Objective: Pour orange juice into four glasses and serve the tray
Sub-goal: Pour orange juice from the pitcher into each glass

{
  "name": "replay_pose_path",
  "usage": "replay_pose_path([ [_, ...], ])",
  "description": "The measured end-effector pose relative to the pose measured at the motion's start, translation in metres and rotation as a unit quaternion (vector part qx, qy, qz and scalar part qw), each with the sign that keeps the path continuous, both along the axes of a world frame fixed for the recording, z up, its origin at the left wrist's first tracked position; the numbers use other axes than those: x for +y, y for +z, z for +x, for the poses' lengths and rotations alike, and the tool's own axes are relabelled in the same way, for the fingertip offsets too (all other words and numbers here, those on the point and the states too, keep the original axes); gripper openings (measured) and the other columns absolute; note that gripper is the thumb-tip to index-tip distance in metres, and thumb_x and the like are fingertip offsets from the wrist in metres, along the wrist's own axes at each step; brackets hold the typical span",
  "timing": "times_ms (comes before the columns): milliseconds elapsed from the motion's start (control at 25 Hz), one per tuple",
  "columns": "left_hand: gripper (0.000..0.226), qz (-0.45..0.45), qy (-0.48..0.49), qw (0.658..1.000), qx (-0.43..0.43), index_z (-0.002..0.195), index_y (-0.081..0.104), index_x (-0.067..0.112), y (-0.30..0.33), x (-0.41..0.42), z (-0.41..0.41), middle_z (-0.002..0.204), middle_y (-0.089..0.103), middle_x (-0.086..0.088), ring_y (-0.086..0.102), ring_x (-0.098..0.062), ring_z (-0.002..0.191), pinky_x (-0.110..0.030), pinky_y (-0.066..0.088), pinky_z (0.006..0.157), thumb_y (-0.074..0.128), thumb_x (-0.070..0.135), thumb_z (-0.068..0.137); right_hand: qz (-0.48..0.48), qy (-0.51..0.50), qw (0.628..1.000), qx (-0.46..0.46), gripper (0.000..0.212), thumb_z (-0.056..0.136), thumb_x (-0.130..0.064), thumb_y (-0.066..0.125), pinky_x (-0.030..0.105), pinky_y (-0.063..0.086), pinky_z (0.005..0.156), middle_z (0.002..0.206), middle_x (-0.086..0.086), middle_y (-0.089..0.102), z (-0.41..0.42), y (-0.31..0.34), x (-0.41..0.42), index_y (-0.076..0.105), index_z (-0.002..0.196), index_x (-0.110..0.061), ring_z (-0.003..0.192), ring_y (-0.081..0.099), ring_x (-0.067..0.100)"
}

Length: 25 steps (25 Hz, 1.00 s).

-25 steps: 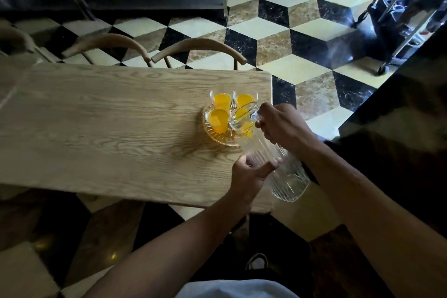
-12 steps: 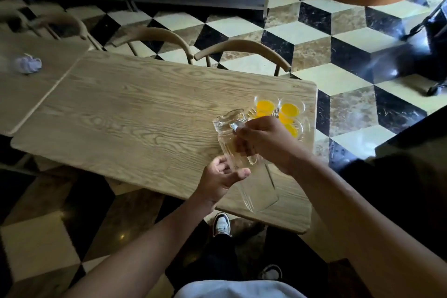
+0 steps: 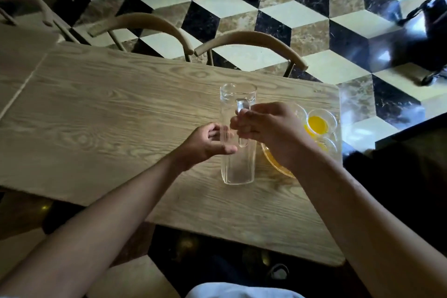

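An empty clear glass pitcher [image 3: 238, 164] stands upright on the wooden table [image 3: 121, 123]. My right hand [image 3: 268, 128] is closed around its handle. My left hand [image 3: 208, 143] rests against the pitcher's left side, fingers curled and slightly apart. Right of the pitcher lies a round amber glass tray [image 3: 273, 161], mostly hidden behind my right wrist. On it, one glass of orange juice [image 3: 318, 124] shows fully and a second glass [image 3: 326, 145] shows in part. Any other glasses are hidden by my hand.
Two curved wooden chair backs [image 3: 251, 42] stand along the table's far edge. A second table [image 3: 14, 60] adjoins on the left. The tray sits close to the table's right edge. Checkered tile floor surrounds the table, with a dark counter [image 3: 411, 164] at right.
The pitcher went from tilted over the glasses to upright and now stands on the table left of the tray. My left hand shifted from under the pitcher to its side.
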<state>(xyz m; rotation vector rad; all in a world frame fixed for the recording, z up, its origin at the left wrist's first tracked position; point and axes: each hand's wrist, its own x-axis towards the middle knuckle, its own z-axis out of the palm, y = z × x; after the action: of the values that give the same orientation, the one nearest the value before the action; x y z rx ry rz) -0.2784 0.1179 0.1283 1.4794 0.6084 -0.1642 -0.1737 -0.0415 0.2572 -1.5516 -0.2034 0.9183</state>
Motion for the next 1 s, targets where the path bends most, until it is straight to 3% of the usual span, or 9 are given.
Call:
replay_pose_path([
  [160,0.080,0.056,-0.051,0.997,-0.009,0.127,0.059,0.005,-0.004,0.040,0.032,0.124,0.072,-0.007,0.069,-0.017,0.118,-0.028,0.057,0.099,0.098,0.011,0.057,-0.035,-0.007,0.996,-0.080,0.059,0.074,-0.036,0.073,0.039,0.040,0.071,0.101,0.046,0.062,-0.004,-0.016,0.022,0.061,0.086,0.021,0.075,0.063,0.034],
  [200,0.080,0.071,-0.061,0.996,-0.014,0.126,0.058,0.005,-0.006,0.049,0.040,0.125,0.072,-0.006,0.069,-0.017,0.119,-0.030,0.055,0.103,0.098,0.010,0.057,-0.041,-0.008,0.995,-0.093,0.065,0.073,-0.040,0.073,0.038,0.037,0.071,0.104,0.046,0.060,-0.005,-0.020,0.026,0.059,0.087,0.022,0.083,0.069,0.050],
  [240,0.080,0.085,-0.075,0.993,-0.022,0.128,0.058,0.006,-0.008,0.056,0.046,0.127,0.071,-0.006,0.067,-0.016,0.121,-0.030,0.053,0.105,0.099,0.008,0.059,-0.050,-0.012,0.994,-0.097,0.068,0.075,-0.041,0.072,0.036,0.040,0.069,0.108,0.044,0.060,-0.005,-0.023,0.027,0.057,0.090,0.023,0.078,0.066,0.033],
  [280,0.079,0.103,-0.091,0.990,-0.028,0.129,0.058,0.008,-0.010,0.062,0.053,0.129,0.070,-0.004,0.066,-0.013,0.123,-0.027,0.051,0.107,0.098,0.007,0.061,-0.050,-0.015,0.995,-0.090,0.064,0.079,-0.037,0.073,0.037,0.046,0.067,0.110,0.041,0.062,-0.005,-0.027,0.028,0.058,0.095,0.023,0.090,0.034,0.011],
  [320,0.079,0.117,-0.110,0.987,-0.035,0.129,0.058,0.010,-0.012,0.066,0.060,0.129,0.070,-0.002,0.065,-0.008,0.122,-0.022,0.049,0.106,0.099,0.008,0.061,-0.054,-0.024,0.995,-0.081,0.055,0.084,-0.029,0.073,0.037,0.055,0.071,0.111,0.035,0.067,-0.005,-0.032,0.027,0.060,0.099,0.022,0.117,0.058,0.036],
  [360,0.077,0.129,-0.126,0.983,-0.039,0.128,0.058,0.012,-0.013,0.070,0.065,0.126,0.070,0.002,0.064,0.001,0.118,-0.015,0.047,0.103,0.099,0.008,0.062,-0.060,-0.037,0.995,-0.074,0.042,0.089,-0.021,0.072,0.030,0.058,0.076,0.110,0.028,0.072,-0.007,-0.036,0.027,0.065,0.101,0.019,0.101,0.074,0.017],
  [520,0.077,0.185,-0.171,0.966,-0.063,0.125,0.059,0.013,-0.024,0.076,0.076,0.121,0.067,0.010,0.064,0.007,0.113,-0.012,0.043,0.103,0.100,0.010,0.059,-0.096,-0.066,0.987,-0.110,0.024,0.091,-0.020,0.072,0.039,0.056,0.082,0.100,0.021,0.075,-0.018,-0.046,0.030,0.076,0.092,0.004,0.100,0.071,0.028],
  [720,0.082,0.259,-0.189,0.943,-0.091,0.129,0.062,0.015,-0.026,0.081,0.081,0.122,0.063,0.019,0.055,0.020,0.115,-0.004,0.039,0.100,0.101,0.022,0.057,-0.090,-0.078,0.987,-0.109,0.030,0.093,-0.020,0.074,0.024,0.056,0.089,0.088,-0.016,0.079,-0.024,-0.051,0.028,0.076,0.069,-0.038,0.096,0.072,-0.001],
  [1000,0.081,0.289,-0.217,0.928,-0.091,0.128,0.063,0.007,-0.033,0.085,0.085,0.120,0.061,0.016,0.048,0.031,0.110,0.002,0.032,0.097,0.099,0.013,0.056,-0.070,-0.107,0.989,-0.077,0.039,0.093,-0.017,0.074,0.043,0.056,0.099,0.101,-0.006,0.079,-0.026,-0.063,0.031,0.079,0.072,-0.050,0.103,0.072,0.007],
])
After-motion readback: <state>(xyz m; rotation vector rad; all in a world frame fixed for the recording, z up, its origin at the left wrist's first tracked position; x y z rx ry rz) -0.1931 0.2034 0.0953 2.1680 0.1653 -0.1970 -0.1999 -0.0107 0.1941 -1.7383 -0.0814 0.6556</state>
